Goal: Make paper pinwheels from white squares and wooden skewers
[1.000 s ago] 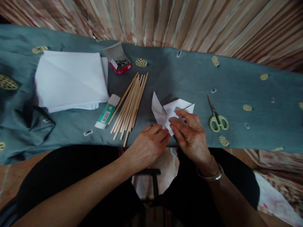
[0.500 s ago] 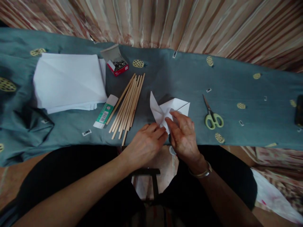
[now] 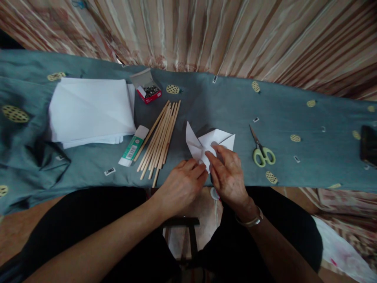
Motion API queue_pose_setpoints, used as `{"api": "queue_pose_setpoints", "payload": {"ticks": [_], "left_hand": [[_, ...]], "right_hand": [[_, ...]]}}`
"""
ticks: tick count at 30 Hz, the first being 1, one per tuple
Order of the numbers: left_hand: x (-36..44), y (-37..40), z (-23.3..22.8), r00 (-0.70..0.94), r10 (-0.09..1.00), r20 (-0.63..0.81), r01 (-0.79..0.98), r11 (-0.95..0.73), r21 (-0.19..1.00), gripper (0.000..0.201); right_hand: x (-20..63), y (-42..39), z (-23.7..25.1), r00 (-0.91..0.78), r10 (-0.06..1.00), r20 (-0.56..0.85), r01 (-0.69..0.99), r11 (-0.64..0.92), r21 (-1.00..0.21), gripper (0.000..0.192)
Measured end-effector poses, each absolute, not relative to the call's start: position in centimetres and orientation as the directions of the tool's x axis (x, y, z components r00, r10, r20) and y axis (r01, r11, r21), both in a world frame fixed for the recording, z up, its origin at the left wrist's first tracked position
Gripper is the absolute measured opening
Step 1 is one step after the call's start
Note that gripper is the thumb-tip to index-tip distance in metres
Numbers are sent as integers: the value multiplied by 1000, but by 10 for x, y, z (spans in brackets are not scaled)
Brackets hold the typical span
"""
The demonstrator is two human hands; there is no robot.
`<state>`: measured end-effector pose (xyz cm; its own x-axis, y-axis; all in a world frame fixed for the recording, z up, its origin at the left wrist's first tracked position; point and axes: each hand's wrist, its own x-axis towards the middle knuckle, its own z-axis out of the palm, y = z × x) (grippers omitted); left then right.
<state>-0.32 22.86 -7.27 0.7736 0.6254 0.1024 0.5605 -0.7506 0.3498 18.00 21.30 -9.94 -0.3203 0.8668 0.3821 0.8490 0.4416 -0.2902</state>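
Observation:
A white folded paper piece [image 3: 206,142] lies on the teal cloth [image 3: 224,106] near its front edge, one pointed flap standing up at the left. My left hand [image 3: 182,184] pinches its near corner with the fingertips. My right hand [image 3: 228,175] presses on the paper from the right, index finger laid along a fold. Both hands touch the same piece and hide its near part.
A stack of white sheets [image 3: 88,108] lies at the left, a green glue stick [image 3: 134,146] and a bundle of wooden sticks [image 3: 160,135] beside it. An open red box of pins [image 3: 149,90] sits behind. Green-handled scissors [image 3: 260,149] lie right of the paper. A dark object [image 3: 369,145] sits at the far right.
My right hand drew back toward me over the paper, its fingers now nearer the left hand. The view shifted slightly, bringing the dark object at the right edge into sight.

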Motion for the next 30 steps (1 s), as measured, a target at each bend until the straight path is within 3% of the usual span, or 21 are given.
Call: {"api": "queue_pose_setpoints", "payload": {"ticks": [7, 23, 30], "left_hand": [[-3, 229, -73, 769, 631, 103, 567, -748, 346, 14], [-3, 228, -75, 762, 634, 134, 561, -749, 352, 12], [1, 230, -75, 772, 622, 135, 563, -766, 311, 10]], "right_hand": [[179, 217, -100, -366, 842, 396, 854, 473, -215, 36], [175, 219, -106, -322, 839, 438, 831, 472, -294, 38], [185, 226, -84, -207, 915, 347, 811, 359, -462, 34]]}}
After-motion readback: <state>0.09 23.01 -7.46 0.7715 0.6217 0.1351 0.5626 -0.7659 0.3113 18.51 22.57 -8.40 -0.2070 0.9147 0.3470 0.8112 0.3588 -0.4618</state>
